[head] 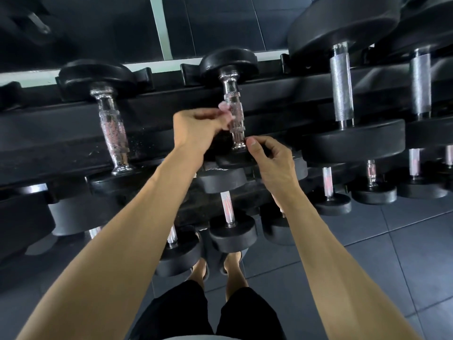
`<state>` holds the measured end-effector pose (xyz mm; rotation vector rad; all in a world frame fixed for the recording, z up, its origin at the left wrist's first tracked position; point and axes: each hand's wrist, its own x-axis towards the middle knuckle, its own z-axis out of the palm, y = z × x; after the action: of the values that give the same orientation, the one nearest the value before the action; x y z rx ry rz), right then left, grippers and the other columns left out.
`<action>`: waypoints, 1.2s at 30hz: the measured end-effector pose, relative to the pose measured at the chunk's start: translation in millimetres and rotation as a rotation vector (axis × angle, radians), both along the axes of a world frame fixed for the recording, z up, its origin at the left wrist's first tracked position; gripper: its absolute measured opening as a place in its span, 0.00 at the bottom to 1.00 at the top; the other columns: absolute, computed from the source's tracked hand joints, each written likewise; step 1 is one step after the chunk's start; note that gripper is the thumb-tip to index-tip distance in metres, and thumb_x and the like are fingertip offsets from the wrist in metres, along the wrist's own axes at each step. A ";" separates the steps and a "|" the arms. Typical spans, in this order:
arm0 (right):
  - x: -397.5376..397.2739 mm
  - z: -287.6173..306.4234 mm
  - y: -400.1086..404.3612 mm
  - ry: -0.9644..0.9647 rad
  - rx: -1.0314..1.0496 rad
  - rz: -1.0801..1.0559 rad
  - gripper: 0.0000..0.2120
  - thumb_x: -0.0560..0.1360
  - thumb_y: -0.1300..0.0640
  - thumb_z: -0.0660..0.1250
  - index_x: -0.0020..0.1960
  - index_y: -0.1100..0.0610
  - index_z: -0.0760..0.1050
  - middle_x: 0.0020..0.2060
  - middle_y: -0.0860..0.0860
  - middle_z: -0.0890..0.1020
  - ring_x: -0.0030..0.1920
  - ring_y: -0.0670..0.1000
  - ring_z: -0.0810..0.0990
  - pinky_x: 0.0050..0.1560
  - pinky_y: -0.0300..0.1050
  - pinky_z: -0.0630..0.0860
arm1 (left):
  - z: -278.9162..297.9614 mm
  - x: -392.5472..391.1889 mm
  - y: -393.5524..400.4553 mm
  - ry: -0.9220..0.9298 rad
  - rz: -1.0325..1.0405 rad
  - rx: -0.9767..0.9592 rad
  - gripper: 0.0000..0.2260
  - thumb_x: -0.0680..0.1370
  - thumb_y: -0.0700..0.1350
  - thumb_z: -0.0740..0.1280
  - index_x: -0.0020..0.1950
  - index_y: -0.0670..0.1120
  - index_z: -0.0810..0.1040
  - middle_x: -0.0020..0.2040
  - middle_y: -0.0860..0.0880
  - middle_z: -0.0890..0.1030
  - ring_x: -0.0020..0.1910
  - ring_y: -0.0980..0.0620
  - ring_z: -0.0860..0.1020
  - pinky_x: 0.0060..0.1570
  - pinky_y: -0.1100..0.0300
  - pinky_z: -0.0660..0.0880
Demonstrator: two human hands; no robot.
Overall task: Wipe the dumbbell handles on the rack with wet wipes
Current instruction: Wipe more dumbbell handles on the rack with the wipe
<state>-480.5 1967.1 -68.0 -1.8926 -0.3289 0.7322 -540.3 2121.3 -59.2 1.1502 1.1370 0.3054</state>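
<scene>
A small dumbbell with a chrome knurled handle and black heads lies on the top tier of the black rack, straight ahead. My left hand has its fingers curled. Its fingertips pinch a small pale scrap, apparently a wet wipe, against the handle's left side. My right hand curls round the dumbbell's near black head, with the thumb tip at the handle's lower end.
Another chrome-handled dumbbell lies to the left. Two bigger dumbbells lie to the right. Lower tiers hold several smaller dumbbells. The dark tiled floor and my sandalled feet are below.
</scene>
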 end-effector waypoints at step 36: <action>0.9 -3.3 0.8 0.018 0.076 -0.103 0.04 0.76 0.51 0.72 0.49 0.50 0.83 0.46 0.46 0.86 0.50 0.45 0.83 0.58 0.41 0.78 | -3.2 -5.7 -21.8 0.159 -0.173 0.140 0.07 0.67 0.44 0.81 0.40 0.46 0.85 0.35 0.54 0.85 0.36 0.56 0.84 0.38 0.59 0.81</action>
<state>-479.7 1967.9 -71.3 -1.8156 -0.2430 0.6585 -546.0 2099.5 -62.4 1.4073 1.1596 0.1635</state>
